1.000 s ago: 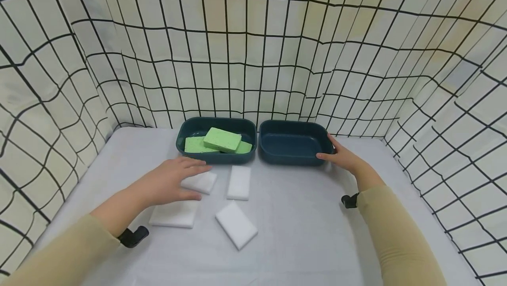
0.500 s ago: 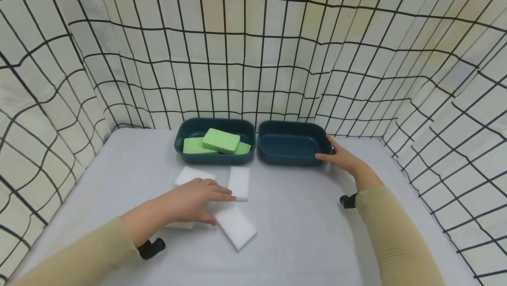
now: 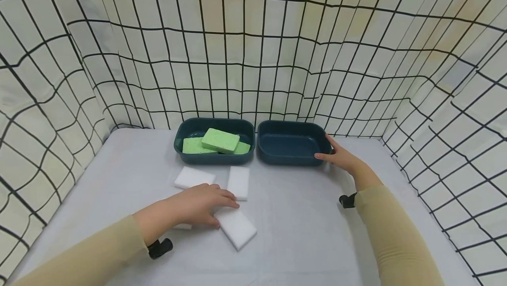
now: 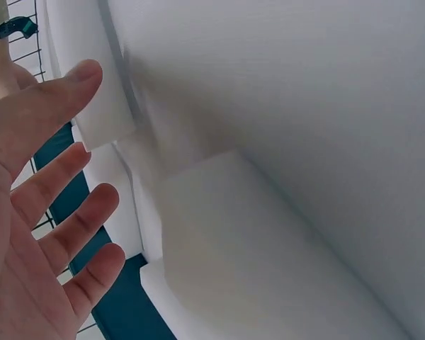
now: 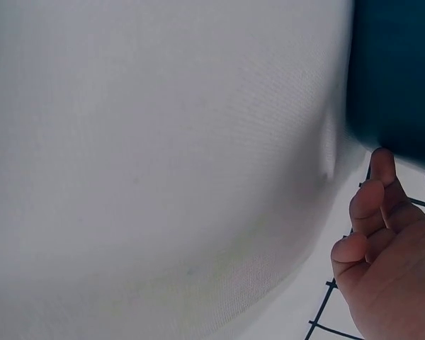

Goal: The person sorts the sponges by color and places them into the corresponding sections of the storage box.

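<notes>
My left hand [image 3: 194, 207] reaches over a tilted white sponge [image 3: 239, 232], its thumb by the left corner and fingertips near the upper one. In the left wrist view the thumb and fingers are spread, with the white sponge [image 4: 85, 42] just beyond the thumb. Two more white sponges lie above the hand, a left one [image 3: 194, 177] and an upright one [image 3: 238, 180]. Another sponge [image 3: 183, 226] is mostly hidden under the wrist. My right hand [image 3: 342, 158] holds the right end of an empty dark teal tub [image 3: 291, 159], thumb on its front wall, fingers round the side.
A second teal tub [image 3: 215, 159] stands left of the empty one, with several green sponges [image 3: 220, 141] stacked inside. White cloth [image 3: 301, 233] covers the table. Black wire grid [image 3: 245, 66] walls rise at the back and both sides.
My left hand has moved right and toward me, from above the left white sponges to the tilted one, and dipped lower. The right hand has stayed on the tub.
</notes>
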`<state>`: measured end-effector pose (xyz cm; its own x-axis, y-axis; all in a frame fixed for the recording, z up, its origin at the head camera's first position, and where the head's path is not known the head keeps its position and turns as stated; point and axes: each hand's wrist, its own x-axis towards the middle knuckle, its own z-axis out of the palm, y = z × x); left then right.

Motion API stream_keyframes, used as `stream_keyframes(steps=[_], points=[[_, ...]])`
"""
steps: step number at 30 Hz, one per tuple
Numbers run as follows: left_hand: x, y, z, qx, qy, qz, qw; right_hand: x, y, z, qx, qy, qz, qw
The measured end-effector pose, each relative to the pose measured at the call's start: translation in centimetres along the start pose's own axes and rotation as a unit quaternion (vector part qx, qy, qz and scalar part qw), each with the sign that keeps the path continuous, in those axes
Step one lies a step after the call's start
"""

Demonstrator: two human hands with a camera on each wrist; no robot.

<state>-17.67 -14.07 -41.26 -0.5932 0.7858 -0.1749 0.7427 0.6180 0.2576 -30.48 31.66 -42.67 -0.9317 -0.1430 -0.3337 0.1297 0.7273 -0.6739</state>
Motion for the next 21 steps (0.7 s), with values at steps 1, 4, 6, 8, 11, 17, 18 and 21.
stream_keyframes(steps=[1, 4, 6, 8, 11, 17, 18, 21], points=[[0.06, 0.03, 0.02, -0.002, -0.003, -0.003, 1.0, 0.01, -0.01, 0.02, 0.001, 0.0, 0.001, 1.0], [0.13, 0.16, 0.1, -0.011, -0.007, -0.012, 0.9998, 0.03, 0.01, 0.09, 0.001, 0.001, 0.003, 1.0], [0.12, 0.26, 0.2, -0.016, -0.009, -0.022, 0.9996, 0.03, -0.01, 0.15, 0.002, 0.001, 0.003, 1.0], [0.09, 0.38, 0.35, -0.021, -0.01, -0.032, 0.9992, -0.02, -0.06, 0.22, 0.003, 0.001, 0.003, 1.0], [0.02, 0.53, 0.43, -0.024, -0.01, -0.041, 0.9988, -0.18, -0.2, 0.27, 0.003, -0.001, 0.001, 1.0], [-0.25, 0.5, 0.4, -0.01, -0.013, -0.032, 0.9993, -0.22, -0.23, 0.24, 0.008, -0.002, 0.001, 1.0], [-0.29, 0.5, 0.38, -0.007, -0.014, -0.031, 0.9994, -0.21, -0.19, 0.23, 0.008, -0.001, 0.002, 1.0], [-0.42, 0.51, 0.29, 0.0, -0.016, -0.028, 0.9995, -0.18, -0.09, 0.21, 0.008, 0.002, 0.002, 1.0]])
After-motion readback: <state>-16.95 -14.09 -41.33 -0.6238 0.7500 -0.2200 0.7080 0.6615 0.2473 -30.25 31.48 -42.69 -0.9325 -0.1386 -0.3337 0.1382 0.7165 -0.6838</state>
